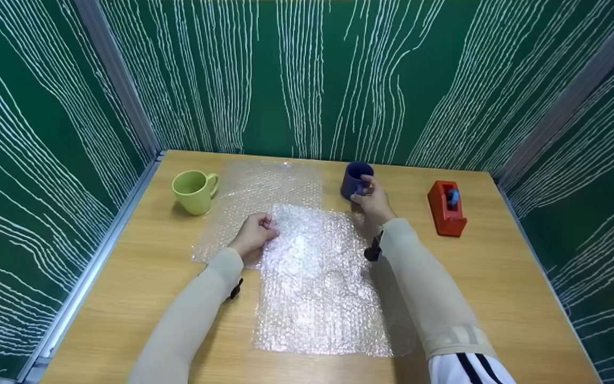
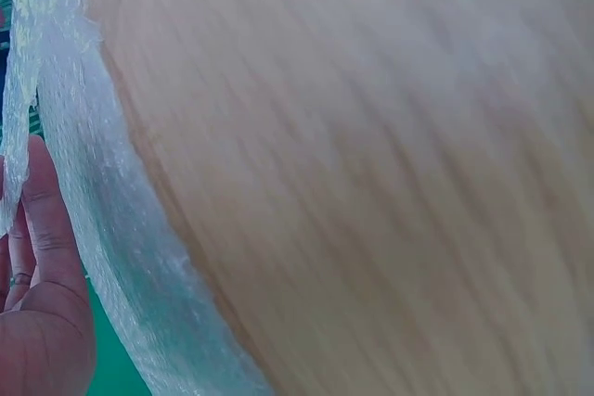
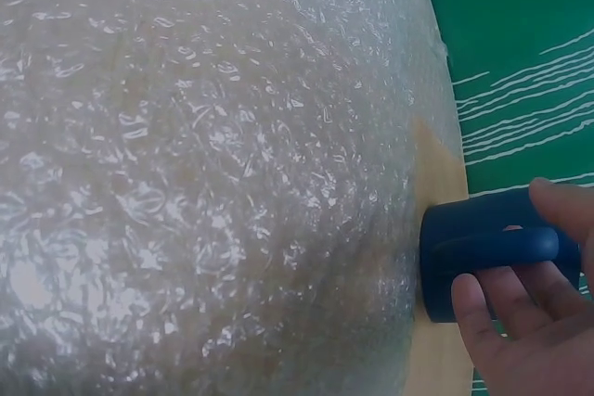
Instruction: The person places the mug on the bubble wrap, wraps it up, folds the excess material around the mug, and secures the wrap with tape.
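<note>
R hand (image 1: 373, 201): fingers hooked round the handle (image 3: 501, 248) of the blue mug (image 1: 347, 184). L hand (image 1: 253, 234): pinching near bubble sheet (image 1: 317, 309) by its far-left corner.

IMO the step called for a firm hook, mug kept level, no dragging over film, L holding the corner taut.

Mug was by the table (image 1: 515, 309)'s far edge, R of ctr. Upright, mouth up, long axis approx vert, handle twd near edge; couldn't tell if base touched. Near sheet's long axis ran near-far, overlapping far bubble sheet (image 1: 269, 184).

Further out: green mug (image 1: 192, 198) nr far-left corner, red tape dispenser (image 1: 440, 205) twd right edge.
</note>
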`<state>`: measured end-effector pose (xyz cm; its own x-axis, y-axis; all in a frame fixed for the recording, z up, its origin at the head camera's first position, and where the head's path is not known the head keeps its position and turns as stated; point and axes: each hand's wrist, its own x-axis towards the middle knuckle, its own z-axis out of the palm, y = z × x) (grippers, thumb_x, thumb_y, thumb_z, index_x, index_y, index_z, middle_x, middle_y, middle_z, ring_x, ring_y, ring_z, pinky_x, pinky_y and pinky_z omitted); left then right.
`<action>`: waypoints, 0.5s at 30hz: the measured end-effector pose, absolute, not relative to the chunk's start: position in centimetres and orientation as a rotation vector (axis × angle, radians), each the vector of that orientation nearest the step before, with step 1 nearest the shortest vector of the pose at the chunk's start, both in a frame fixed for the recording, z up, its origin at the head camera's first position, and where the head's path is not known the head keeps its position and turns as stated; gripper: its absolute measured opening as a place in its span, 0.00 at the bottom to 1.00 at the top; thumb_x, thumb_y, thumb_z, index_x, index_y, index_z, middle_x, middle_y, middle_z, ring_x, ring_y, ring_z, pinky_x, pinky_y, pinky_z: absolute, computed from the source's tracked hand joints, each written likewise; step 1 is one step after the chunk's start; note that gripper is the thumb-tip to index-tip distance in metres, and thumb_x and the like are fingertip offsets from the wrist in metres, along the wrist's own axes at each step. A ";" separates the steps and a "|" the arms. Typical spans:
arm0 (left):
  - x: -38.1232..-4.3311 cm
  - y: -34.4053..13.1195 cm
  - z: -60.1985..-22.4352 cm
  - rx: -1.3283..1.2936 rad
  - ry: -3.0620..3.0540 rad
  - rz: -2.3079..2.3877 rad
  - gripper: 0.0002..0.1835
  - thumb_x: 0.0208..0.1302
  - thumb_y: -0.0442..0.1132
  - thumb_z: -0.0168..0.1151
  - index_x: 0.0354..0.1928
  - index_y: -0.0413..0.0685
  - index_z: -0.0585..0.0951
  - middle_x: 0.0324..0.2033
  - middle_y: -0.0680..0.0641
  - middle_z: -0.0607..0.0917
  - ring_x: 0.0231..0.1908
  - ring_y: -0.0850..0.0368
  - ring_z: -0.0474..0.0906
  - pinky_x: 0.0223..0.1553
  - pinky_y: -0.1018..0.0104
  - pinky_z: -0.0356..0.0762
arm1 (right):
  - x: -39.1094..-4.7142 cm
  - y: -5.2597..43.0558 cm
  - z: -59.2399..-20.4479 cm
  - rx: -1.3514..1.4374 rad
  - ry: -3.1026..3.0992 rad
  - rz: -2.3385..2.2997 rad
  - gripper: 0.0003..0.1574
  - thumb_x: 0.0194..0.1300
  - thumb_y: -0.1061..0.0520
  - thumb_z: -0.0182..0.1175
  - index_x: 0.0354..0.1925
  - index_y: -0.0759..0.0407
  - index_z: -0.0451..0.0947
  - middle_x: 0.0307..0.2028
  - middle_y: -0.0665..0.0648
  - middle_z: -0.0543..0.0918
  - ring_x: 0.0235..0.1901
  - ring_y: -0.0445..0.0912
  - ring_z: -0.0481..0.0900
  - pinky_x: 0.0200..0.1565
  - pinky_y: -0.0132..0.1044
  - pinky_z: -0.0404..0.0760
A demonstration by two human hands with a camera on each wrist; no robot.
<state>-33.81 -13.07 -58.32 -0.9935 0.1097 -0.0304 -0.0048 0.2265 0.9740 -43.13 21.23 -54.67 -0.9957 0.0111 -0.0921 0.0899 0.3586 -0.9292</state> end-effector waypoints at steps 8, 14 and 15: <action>-33.6 -12.7 -58.2 0.067 2.311 1.944 0.11 0.60 0.19 0.65 0.34 0.41 0.76 0.29 0.53 0.76 0.31 0.60 0.73 0.30 0.72 0.74 | -42.9 21.4 -54.8 0.163 2.478 -1.801 0.37 0.75 0.70 0.63 0.76 0.59 0.66 0.53 0.59 0.72 0.55 0.51 0.73 0.58 0.46 0.84; -33.6 -12.6 -58.1 0.013 2.242 2.019 0.12 0.59 0.17 0.65 0.34 0.39 0.76 0.29 0.52 0.75 0.31 0.60 0.72 0.30 0.72 0.74 | -42.6 22.0 -54.9 0.134 2.509 -1.811 0.27 0.75 0.70 0.64 0.67 0.60 0.71 0.47 0.55 0.71 0.47 0.47 0.71 0.41 0.32 0.78; -33.6 -12.6 -58.1 0.007 2.234 2.026 0.12 0.59 0.17 0.64 0.35 0.38 0.76 0.29 0.51 0.75 0.31 0.60 0.72 0.30 0.72 0.74 | -42.6 22.1 -55.0 0.126 2.512 -1.816 0.26 0.75 0.69 0.64 0.66 0.60 0.71 0.46 0.55 0.71 0.45 0.46 0.71 0.39 0.30 0.77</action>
